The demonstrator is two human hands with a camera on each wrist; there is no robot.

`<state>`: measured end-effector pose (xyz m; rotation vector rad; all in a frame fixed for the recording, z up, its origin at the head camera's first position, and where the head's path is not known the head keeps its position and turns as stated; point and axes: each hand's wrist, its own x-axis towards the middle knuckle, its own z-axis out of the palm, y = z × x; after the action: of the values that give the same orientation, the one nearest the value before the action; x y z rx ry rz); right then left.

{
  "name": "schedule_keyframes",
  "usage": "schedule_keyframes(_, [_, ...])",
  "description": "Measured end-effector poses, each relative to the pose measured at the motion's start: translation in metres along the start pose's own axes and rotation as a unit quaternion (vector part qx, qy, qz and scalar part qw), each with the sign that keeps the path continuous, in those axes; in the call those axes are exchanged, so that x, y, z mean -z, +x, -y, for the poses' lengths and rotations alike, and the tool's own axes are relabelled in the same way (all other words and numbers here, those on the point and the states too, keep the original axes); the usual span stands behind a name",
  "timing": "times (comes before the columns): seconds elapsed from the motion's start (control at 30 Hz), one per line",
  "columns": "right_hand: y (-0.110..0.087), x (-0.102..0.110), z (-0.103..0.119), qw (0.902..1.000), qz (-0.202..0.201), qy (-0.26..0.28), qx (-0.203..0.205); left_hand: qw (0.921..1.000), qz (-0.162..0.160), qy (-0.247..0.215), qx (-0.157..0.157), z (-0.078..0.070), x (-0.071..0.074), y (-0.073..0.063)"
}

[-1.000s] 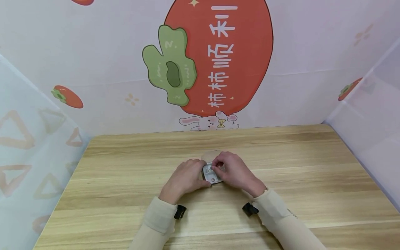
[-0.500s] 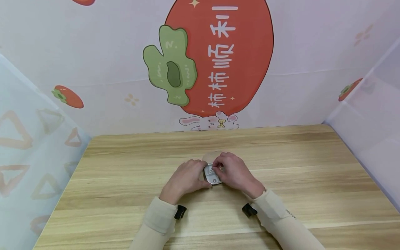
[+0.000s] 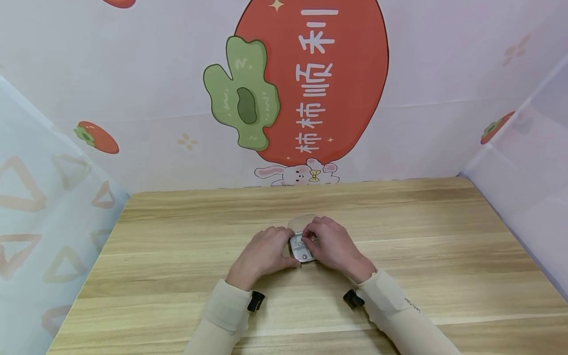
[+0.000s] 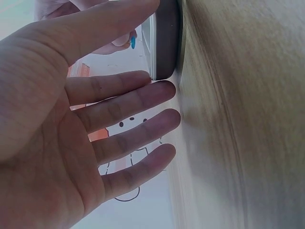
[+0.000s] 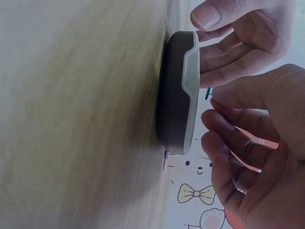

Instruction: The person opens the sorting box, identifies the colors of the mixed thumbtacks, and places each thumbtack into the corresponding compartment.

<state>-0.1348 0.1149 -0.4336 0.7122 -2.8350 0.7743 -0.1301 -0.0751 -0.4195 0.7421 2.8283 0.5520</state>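
Note:
A small storage box [image 3: 300,250] with a pale, divided inside and a dark outer wall [image 5: 174,95] stands on the table. Small round bits lie in its compartments. My left hand [image 3: 266,250] holds the box at its left side, the thumb at the front corner and the index finger at the back corner; the other fingers are spread. Over the box, my right hand [image 3: 332,242] pinches a tiny blue-green piece [image 5: 208,93] between thumb and index finger. The piece [image 4: 133,42] also shows in the left wrist view; its exact kind is too small to tell.
Behind the box lies a flat, rounded beige piece [image 3: 298,223], partly covered by the right hand. A tiny purple piece [image 5: 165,155] shows by the box's far end in the right wrist view. A printed cloth [image 3: 399,143] hangs along the back edge of the wooden table [image 3: 177,217].
The box has shifted very slightly to the right between the hands. Both hands otherwise keep nearly the same place, the right fingertips still over the compartments.

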Motion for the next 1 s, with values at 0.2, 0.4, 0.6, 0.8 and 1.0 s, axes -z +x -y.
schedule_keyframes(0.2, [-0.0007, -0.0012, 0.0007, 1.0000, -0.003, -0.006, -0.004, 1.0000, 0.001, 0.002, 0.001, -0.0002, -0.0005, 0.0001])
schedule_keyframes(0.4, [-0.0006, -0.0014, 0.0011, 0.9999, -0.003, -0.009, -0.004, 1.0000, 0.003, 0.005, 0.003, -0.0006, -0.0010, 0.0003])
schedule_keyframes(0.6, [-0.0002, -0.0022, 0.0008, 0.9999, -0.008, -0.013, -0.002, 1.0000, 0.002, 0.005, 0.004, 0.0003, -0.0015, 0.0007])
schedule_keyframes(0.8, [-0.0007, -0.0018, 0.0006, 0.9999, -0.012, -0.011, 0.002, 1.0000, 0.002, 0.008, 0.005, 0.0007, -0.0019, 0.0008])
schedule_keyframes(1.0, [-0.0012, -0.0006, 0.0005, 0.9999, -0.007, -0.015, -0.003, 1.0000, 0.004, 0.007, 0.004, 0.0000, -0.0015, 0.0009])
